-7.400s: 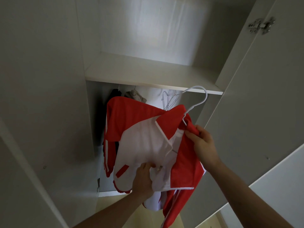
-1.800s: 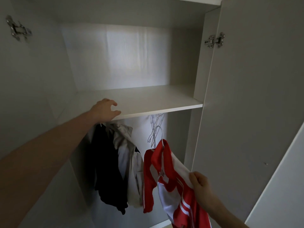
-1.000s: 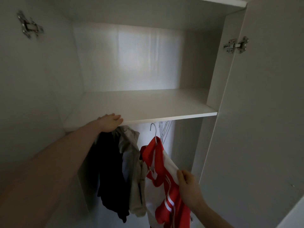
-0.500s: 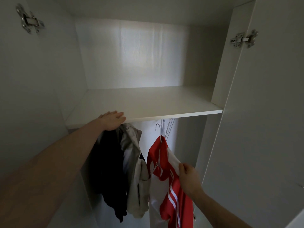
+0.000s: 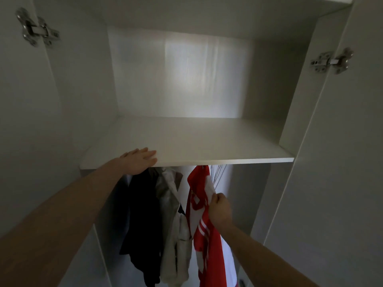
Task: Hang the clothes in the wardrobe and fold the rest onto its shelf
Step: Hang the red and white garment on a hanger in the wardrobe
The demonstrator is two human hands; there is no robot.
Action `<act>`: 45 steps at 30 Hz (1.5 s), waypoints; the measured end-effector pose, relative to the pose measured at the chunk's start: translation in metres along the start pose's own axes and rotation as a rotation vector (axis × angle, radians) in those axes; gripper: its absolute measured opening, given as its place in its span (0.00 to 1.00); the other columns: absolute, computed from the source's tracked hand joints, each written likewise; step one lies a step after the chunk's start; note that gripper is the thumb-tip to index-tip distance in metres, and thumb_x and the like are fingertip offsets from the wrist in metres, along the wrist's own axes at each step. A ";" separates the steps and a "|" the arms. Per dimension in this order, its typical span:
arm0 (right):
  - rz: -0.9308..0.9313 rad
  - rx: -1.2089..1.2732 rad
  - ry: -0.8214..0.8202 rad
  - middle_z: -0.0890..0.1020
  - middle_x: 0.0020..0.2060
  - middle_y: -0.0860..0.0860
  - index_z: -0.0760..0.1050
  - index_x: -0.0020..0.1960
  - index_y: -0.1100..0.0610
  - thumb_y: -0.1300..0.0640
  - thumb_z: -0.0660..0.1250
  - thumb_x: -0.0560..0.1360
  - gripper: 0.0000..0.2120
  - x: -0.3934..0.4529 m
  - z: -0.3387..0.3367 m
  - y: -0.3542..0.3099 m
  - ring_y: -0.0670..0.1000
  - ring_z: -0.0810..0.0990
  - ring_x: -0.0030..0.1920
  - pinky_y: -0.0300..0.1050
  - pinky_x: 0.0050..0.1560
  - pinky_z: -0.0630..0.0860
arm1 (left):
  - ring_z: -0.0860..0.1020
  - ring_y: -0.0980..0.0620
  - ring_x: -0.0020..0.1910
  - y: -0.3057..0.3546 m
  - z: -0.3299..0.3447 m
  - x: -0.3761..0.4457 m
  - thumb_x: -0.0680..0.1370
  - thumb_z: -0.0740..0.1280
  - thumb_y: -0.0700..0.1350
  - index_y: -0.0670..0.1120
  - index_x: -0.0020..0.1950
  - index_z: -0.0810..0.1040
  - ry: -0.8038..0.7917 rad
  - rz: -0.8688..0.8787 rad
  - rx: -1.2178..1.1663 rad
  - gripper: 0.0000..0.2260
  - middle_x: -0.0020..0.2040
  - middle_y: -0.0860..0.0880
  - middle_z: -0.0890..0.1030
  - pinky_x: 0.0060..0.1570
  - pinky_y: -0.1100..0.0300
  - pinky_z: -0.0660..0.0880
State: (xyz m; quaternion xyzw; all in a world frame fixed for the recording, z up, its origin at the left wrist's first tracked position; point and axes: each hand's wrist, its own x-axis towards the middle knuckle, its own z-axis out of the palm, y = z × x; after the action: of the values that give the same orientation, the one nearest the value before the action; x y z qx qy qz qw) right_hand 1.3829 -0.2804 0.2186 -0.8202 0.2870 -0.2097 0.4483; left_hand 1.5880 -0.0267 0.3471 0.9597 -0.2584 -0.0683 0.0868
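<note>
A red and white jacket (image 5: 208,243) hangs below the wardrobe shelf (image 5: 196,139), its top hidden behind the shelf's front edge. My right hand (image 5: 218,209) grips the jacket's fabric near the shoulder. My left hand (image 5: 139,160) rests flat on the front left edge of the shelf, fingers straight. To the jacket's left hang a black garment (image 5: 143,222) and a grey-white garment (image 5: 175,230).
Thin wire hangers (image 5: 217,175) hang behind the jacket at the right. The wardrobe doors stand open on both sides, with hinges at the left (image 5: 36,31) and right (image 5: 331,61). The shelf top is bare.
The red jacket has risen so its hanger hook is now hidden behind the shelf edge. My right hand moved up with it. My left hand stays on the shelf edge.
</note>
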 end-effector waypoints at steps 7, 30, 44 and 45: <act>-0.012 0.035 -0.055 0.81 0.47 0.56 0.74 0.56 0.61 0.54 0.51 0.88 0.16 0.047 0.026 -0.020 0.55 0.81 0.48 0.47 0.50 0.77 | 0.47 0.47 0.83 -0.001 0.001 -0.006 0.84 0.49 0.66 0.64 0.83 0.50 0.017 -0.016 -0.006 0.27 0.84 0.56 0.48 0.81 0.47 0.44; -0.007 -0.090 -0.189 0.77 0.41 0.55 0.69 0.52 0.63 0.59 0.53 0.86 0.10 0.107 0.103 0.022 0.60 0.79 0.44 0.48 0.45 0.73 | 0.47 0.53 0.83 0.002 0.013 -0.011 0.84 0.48 0.67 0.70 0.80 0.50 0.110 -0.064 0.014 0.25 0.83 0.61 0.49 0.79 0.50 0.43; 0.009 -0.287 -0.465 0.82 0.58 0.55 0.75 0.63 0.59 0.53 0.59 0.85 0.13 0.083 0.103 0.029 0.51 0.80 0.47 0.40 0.45 0.74 | 0.47 0.52 0.83 0.003 0.012 -0.010 0.84 0.48 0.66 0.69 0.81 0.49 0.095 -0.053 0.019 0.24 0.84 0.61 0.48 0.79 0.47 0.44; 0.024 -0.285 -0.478 0.82 0.59 0.55 0.75 0.64 0.59 0.52 0.60 0.84 0.14 0.079 0.102 0.032 0.51 0.81 0.50 0.41 0.47 0.76 | 0.47 0.52 0.83 0.003 0.012 -0.010 0.84 0.48 0.66 0.69 0.81 0.49 0.095 -0.051 0.021 0.24 0.84 0.61 0.49 0.79 0.47 0.44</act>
State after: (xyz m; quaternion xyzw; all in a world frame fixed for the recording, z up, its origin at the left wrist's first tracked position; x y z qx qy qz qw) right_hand 1.4944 -0.2841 0.1461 -0.8977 0.2094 0.0374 0.3859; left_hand 1.5757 -0.0252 0.3368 0.9690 -0.2303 -0.0223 0.0873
